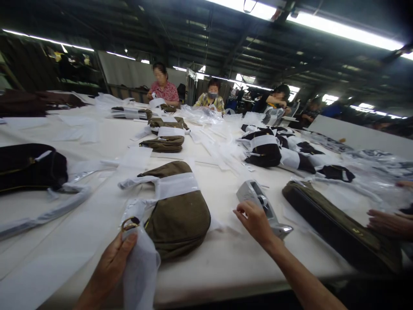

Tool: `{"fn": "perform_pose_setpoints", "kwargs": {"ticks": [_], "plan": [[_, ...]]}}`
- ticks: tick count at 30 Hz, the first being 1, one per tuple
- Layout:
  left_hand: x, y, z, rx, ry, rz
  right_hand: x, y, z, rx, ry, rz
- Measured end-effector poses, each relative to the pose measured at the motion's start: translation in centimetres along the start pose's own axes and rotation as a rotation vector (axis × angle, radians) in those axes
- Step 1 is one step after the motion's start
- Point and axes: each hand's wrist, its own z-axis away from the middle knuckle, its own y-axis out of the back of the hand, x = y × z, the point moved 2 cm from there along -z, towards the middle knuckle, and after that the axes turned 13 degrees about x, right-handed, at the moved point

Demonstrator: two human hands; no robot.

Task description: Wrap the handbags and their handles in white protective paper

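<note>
An olive bag [180, 215] lies on the white table in front of me, a white paper band [179, 186] around it. My left hand [118, 254] grips the bag's strap, which is wrapped in thin white paper [140, 267], close to a gold ring [129, 223]. To the right of the bag, my right hand [253, 219] is beside a grey tape dispenser [258, 200], thumb and fingertips pressed together. Whatever those fingertips hold, if anything, is too small to make out.
A black bag [32, 168] is at the left. Farther back are banded olive bags [167, 133] and black bags [264, 148]. A long olive bag [332, 219] lies right, near another person's hands [389, 221]. Several people sit across the table [206, 249].
</note>
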Motion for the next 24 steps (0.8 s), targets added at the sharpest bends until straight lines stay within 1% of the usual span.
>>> {"fn": "perform_pose_setpoints", "kwargs": {"ticks": [3,6,8,9,11,12,13,14,15,16,18,19,21,24], "plan": [[0.2,-0.1,0.0,-0.008,-0.021,0.002,-0.3,-1.4,1.6,-0.169,0.120,0.084],[1.2,-0.1,0.4,0.029,-0.050,0.029,0.3,-2.3,3.2,-0.210,0.169,0.140],[2.0,-0.1,0.9,0.040,-0.066,0.072,0.9,-2.5,3.9,-0.188,0.170,0.159],[2.4,-0.1,1.1,0.035,-0.070,0.102,1.0,-2.4,3.9,-0.144,0.144,0.139],[2.8,-0.3,1.5,0.041,-0.073,0.160,0.3,-1.7,3.2,0.021,0.052,0.048],[3.0,-0.4,1.6,0.043,-0.078,0.185,-0.6,-1.1,2.6,0.132,-0.018,-0.012],[3.1,-0.4,1.7,0.048,-0.085,0.208,-1.9,-0.7,1.7,0.192,-0.079,-0.079],[3.2,-0.5,1.9,0.051,-0.094,0.230,-3.6,-0.4,0.7,0.186,-0.096,-0.159],[3.3,-0.5,2.0,0.049,-0.100,0.246,-5.7,-0.4,-0.3,0.133,-0.061,-0.262],[3.4,-0.5,2.2,0.048,-0.106,0.259,-7.9,-0.7,-1.5,0.034,0.018,-0.364],[3.7,-0.4,2.5,0.029,-0.123,0.269,-12.1,-2.2,-3.7,-0.229,0.205,-0.524],[3.9,-0.4,2.6,0.015,-0.138,0.266,-13.7,-3.3,-4.9,-0.328,0.287,-0.568],[4.4,-0.1,2.8,-0.029,-0.178,0.238,-16.0,-5.9,-7.2,-0.416,0.402,-0.580],[5.1,0.2,2.6,-0.111,-0.218,0.174,-17.8,-10.2,-10.1,-0.426,0.483,-0.546]]}}
